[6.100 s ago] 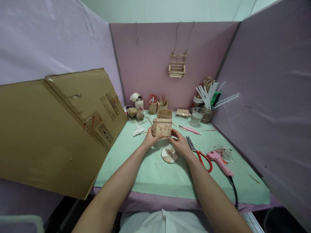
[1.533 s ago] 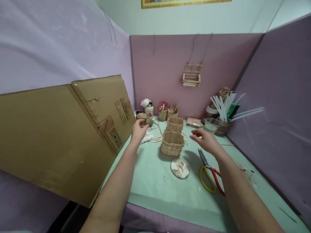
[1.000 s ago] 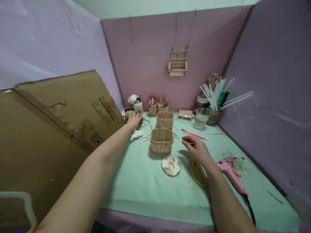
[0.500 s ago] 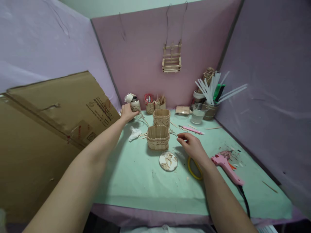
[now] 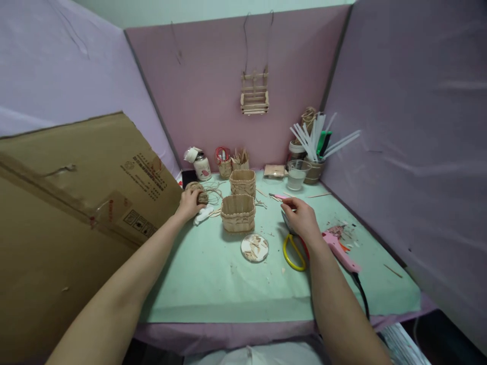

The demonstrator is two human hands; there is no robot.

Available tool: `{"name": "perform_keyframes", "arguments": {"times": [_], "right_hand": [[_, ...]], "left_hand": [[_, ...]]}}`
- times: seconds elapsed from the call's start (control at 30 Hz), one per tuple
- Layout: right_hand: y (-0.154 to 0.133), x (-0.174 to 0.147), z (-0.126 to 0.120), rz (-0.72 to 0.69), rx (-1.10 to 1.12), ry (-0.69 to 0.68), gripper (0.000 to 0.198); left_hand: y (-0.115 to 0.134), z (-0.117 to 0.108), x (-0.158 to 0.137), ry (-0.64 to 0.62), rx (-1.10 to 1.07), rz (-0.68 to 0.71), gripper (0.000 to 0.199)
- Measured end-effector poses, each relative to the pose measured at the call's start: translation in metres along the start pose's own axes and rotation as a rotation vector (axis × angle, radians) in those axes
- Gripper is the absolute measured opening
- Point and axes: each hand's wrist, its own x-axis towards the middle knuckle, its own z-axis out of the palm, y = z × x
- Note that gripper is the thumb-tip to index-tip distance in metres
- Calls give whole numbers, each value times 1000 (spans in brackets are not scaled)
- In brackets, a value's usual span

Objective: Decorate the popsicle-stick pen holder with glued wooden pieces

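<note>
My left hand [image 5: 188,204] is curled around a ball of twine [image 5: 200,191] at the left of the table, with loose strands trailing right. A crumpled white tissue [image 5: 203,215] lies beside that hand. My right hand [image 5: 300,219] hovers right of centre, thumb and fingertips together; whatever they may hold is too small to make out. Scissors [image 5: 293,253] with yellow and red handles lie under the right wrist, partly hidden. Between my hands stand a front woven basket [image 5: 238,215] and a rear woven basket [image 5: 243,183]. A pink pen-like tool [image 5: 279,196] lies past my right fingertips.
A round dish [image 5: 254,248] holds wood chips. The pink glue gun [image 5: 340,252] and its cord lie right. A cardboard box [image 5: 95,203] leans at left. Along the back are a jar [image 5: 202,167], a plastic cup [image 5: 296,177] and a pot of white sticks [image 5: 314,170].
My left hand has come down and nearer from beside the jar, bringing the twine ball into view. My right hand has shifted slightly right relative to the baskets, uncovering more of the scissors.
</note>
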Motion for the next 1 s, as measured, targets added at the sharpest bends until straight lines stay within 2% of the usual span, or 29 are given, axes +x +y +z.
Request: {"name": "perform_keyframes", "arguments": {"times": [0.07,0.13,0.23,0.27,0.3,0.4,0.43,0.5,0.63,0.8,0.9,1.0], "right_hand": [[-2,0,-11,12,11,43,26],[-5,0,-27,19,0,89,27],[-7,8,-49,13,-102,92,27],[-8,14,-55,6,-154,64,26],[-7,20,-58,-2,-214,20,24],[-2,45,-55,-28,-459,-206,20],[1,54,-50,-26,-553,-313,20],[8,71,-36,-26,-606,-395,16],[21,91,-6,-24,-680,-486,15],[28,96,23,-32,-732,-570,20],[30,97,37,-12,-768,-595,31],[31,97,46,20,-800,-585,33]], "left_hand": [[4,0,-7,51,-11,-69,53],[13,-5,-14,213,-82,-108,45],[38,-17,-29,473,-254,-1,24],[48,-20,-36,516,-315,73,21],[58,-22,-44,520,-367,169,21],[85,-21,-66,421,-403,430,27],[91,-18,-72,390,-381,481,30],[98,-10,-81,326,-323,533,35],[97,6,-86,269,-274,586,32],[95,14,-80,265,-259,537,27],[97,13,-78,308,-233,509,30],[102,9,-87,395,-242,525,39]]}}
